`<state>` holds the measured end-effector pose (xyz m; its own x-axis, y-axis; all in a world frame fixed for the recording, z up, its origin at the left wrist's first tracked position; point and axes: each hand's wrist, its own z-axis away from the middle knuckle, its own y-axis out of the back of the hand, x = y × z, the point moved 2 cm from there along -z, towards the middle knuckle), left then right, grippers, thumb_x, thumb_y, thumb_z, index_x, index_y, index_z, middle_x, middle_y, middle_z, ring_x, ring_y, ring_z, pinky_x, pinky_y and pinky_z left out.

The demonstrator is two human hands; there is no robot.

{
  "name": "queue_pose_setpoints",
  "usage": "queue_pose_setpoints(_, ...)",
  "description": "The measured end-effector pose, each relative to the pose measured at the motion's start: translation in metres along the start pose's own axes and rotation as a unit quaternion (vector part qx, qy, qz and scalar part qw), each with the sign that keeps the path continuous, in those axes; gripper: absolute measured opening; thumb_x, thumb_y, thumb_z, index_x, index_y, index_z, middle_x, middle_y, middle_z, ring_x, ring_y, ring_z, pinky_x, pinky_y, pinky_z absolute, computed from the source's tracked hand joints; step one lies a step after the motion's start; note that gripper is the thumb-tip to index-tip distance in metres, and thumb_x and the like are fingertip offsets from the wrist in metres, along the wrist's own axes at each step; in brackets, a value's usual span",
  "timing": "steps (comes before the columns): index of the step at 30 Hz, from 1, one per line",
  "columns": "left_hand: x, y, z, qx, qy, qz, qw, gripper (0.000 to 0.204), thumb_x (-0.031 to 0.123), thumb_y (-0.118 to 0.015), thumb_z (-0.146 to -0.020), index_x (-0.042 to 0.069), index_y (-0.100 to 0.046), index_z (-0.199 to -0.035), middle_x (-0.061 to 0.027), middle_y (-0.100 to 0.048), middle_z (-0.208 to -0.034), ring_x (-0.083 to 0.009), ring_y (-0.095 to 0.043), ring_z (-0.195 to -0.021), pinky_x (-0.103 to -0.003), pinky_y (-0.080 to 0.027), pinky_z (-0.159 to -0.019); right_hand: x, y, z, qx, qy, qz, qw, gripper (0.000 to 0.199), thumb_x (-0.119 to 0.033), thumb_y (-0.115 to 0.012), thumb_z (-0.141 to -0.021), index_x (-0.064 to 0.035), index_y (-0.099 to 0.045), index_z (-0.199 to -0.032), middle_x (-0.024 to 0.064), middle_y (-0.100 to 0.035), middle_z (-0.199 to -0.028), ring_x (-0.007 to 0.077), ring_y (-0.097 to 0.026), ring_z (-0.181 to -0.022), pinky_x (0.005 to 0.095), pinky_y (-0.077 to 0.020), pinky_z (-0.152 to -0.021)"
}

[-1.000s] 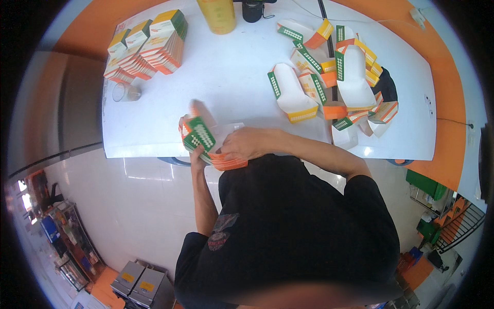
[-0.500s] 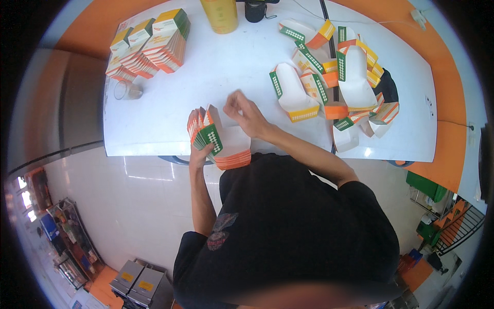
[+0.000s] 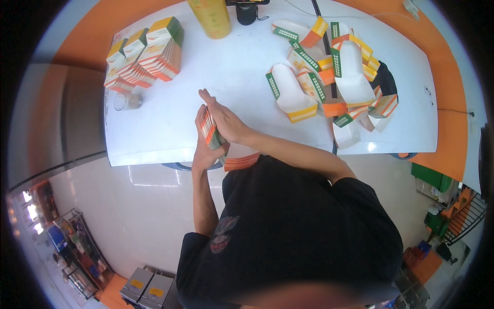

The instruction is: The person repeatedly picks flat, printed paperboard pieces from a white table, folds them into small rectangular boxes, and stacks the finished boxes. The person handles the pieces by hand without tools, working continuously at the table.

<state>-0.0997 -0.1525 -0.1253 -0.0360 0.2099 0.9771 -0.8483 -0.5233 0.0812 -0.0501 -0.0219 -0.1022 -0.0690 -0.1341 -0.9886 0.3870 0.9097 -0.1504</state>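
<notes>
A stack of nested paper food trays (image 3: 242, 162), orange, green and white, is at the table's near edge, close to my body. Wrapped around its left side, my left hand (image 3: 207, 150) grips the stack with the thumb across it. My right hand (image 3: 227, 122) lies against the upper side of the stack, its fingers stretched out and pressed together flat. Part of the stack is hidden behind this hand. To the right, several loose opened paper trays (image 3: 294, 91) with green and yellow ends lie in a jumbled pile.
At the far left stand piles of folded paper trays (image 3: 160, 57), with a clear glass (image 3: 127, 101) lying nearby. A yellow container (image 3: 211, 19) and a black cylindrical object (image 3: 246, 14) sit at the back. Black cloth (image 3: 386, 82) lies behind the loose pile; a white cable crosses the far edge.
My right hand has moved left and down from above the stack onto its side, the curled fingers now straightened. The fanned-out trays are pressed closer together. The view has shifted slightly.
</notes>
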Motion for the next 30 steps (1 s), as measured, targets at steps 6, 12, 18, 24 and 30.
queue_pose_setpoints(6,-0.052,0.016,0.008,0.097,-0.060,0.094,0.989,0.113,0.016,-0.069,-0.057,0.008,-0.021,-0.159,-0.0114,-0.040,-0.145,-0.0257,-0.046,-0.128,-0.040,-0.040,-0.109,-0.023,0.104,0.039,-0.211,-0.099,0.410,0.882,0.089,-0.050,-0.065,-0.095,0.0030,-0.027,-0.156,0.0262,-0.045,-0.151,0.0368,-0.043,-0.141,0.0425,-0.0347,-0.117)
queue_pose_setpoints(12,-0.078,0.037,0.017,0.103,-0.025,0.261,0.960,0.092,0.021,-0.071,-0.061,0.003,-0.041,-0.146,-0.0088,-0.052,-0.123,-0.0222,-0.053,-0.115,-0.037,-0.045,-0.100,0.008,0.169,0.066,-0.165,-0.264,0.678,0.666,0.046,-0.041,-0.068,-0.090,-0.0017,-0.068,-0.115,0.0224,-0.071,-0.103,0.0382,-0.070,-0.094,0.0480,-0.0536,-0.089)
queue_pose_setpoints(18,-0.066,0.031,0.008,0.097,-0.023,0.302,0.948,0.090,0.023,-0.073,-0.062,0.002,-0.044,-0.144,-0.0105,-0.057,-0.124,-0.0228,-0.057,-0.117,-0.037,-0.052,-0.097,-0.044,0.152,0.050,-0.132,-0.127,0.514,0.838,0.029,-0.031,-0.062,-0.095,-0.0052,-0.072,-0.102,0.0161,-0.074,-0.098,0.0375,-0.069,-0.091,0.0463,-0.0540,-0.085)
queue_pose_setpoints(24,-0.080,0.021,-0.001,0.044,0.080,0.351,0.932,0.079,0.019,-0.070,-0.065,-0.002,-0.049,-0.139,-0.0149,-0.062,-0.123,-0.0279,-0.064,-0.111,-0.039,-0.055,-0.097,-0.054,0.079,0.042,-0.196,0.173,0.330,0.907,0.037,-0.032,-0.055,-0.103,-0.0056,-0.068,-0.125,0.0203,-0.066,-0.126,0.0377,-0.063,-0.117,0.0426,-0.0501,-0.100)
queue_pose_setpoints(30,-0.107,0.015,0.002,0.069,0.103,0.419,0.899,0.071,0.021,-0.069,-0.069,-0.002,-0.053,-0.135,-0.0145,-0.065,-0.119,-0.0281,-0.066,-0.105,-0.039,-0.056,-0.092,-0.022,0.063,0.057,-0.371,0.035,0.339,0.864,0.035,-0.031,-0.052,-0.102,-0.0030,-0.070,-0.113,0.0222,-0.067,-0.116,0.0404,-0.064,-0.103,0.0474,-0.0504,-0.089)
